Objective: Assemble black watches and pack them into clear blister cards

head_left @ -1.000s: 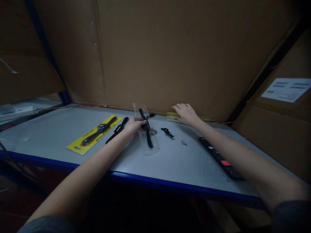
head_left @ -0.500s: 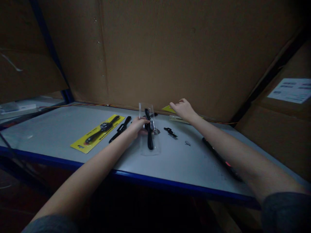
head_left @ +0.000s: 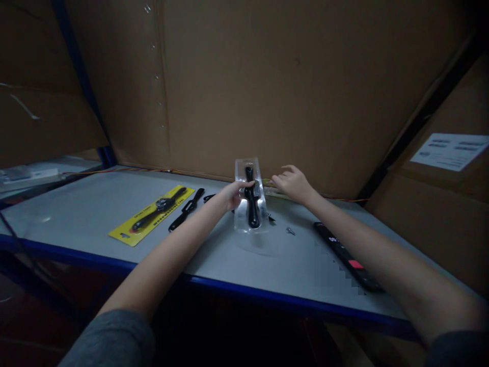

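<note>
Left hand grips clear blister with black tool, now shifted rightward, closer to right hand, whose grip I cannot tell; both hands near it.

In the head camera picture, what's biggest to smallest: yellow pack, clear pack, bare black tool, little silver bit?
1. Yellow pack and clear pack: can't rank; yellow looks longer, clear wider
2. Bare black tool
3. Little silver bit

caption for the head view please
Left hand holds a black-handled tool in clear plastic; a phone lies under the right forearm.
</note>
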A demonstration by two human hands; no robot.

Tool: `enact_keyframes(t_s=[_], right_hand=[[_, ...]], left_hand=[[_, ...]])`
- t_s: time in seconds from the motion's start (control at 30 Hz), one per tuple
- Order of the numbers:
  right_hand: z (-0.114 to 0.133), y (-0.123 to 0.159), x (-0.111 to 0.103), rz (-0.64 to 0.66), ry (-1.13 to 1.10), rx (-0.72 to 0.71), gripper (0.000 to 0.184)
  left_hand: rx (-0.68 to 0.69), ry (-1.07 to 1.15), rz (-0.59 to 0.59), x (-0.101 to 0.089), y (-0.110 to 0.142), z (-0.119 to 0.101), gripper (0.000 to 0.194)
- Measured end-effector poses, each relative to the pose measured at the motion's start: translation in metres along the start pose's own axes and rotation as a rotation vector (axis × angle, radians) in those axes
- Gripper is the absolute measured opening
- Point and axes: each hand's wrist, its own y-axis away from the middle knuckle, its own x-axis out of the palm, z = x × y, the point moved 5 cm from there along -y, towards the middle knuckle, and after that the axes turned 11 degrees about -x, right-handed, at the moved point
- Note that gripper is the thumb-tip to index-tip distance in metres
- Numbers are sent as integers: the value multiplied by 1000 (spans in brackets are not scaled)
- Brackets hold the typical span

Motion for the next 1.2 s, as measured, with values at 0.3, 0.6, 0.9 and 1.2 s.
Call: enact_keyframes(t_s=[0.3,0.6,0.9,1.2], right_hand=[[13,5,4,144,-173,-7,35],[-4,42,42,398,-285,270,35],[-14,24,14,44,-1159,501,61],[-7,10,-41,-235,-1436,526,56]], left_hand=[[36,83,-14,17,-13,-11,18],[125,-42,-178,-47,49,-48,16],[169,-164,-240,-95,75,-63,25],[189,-117,-256,-97,73,-54,24]])
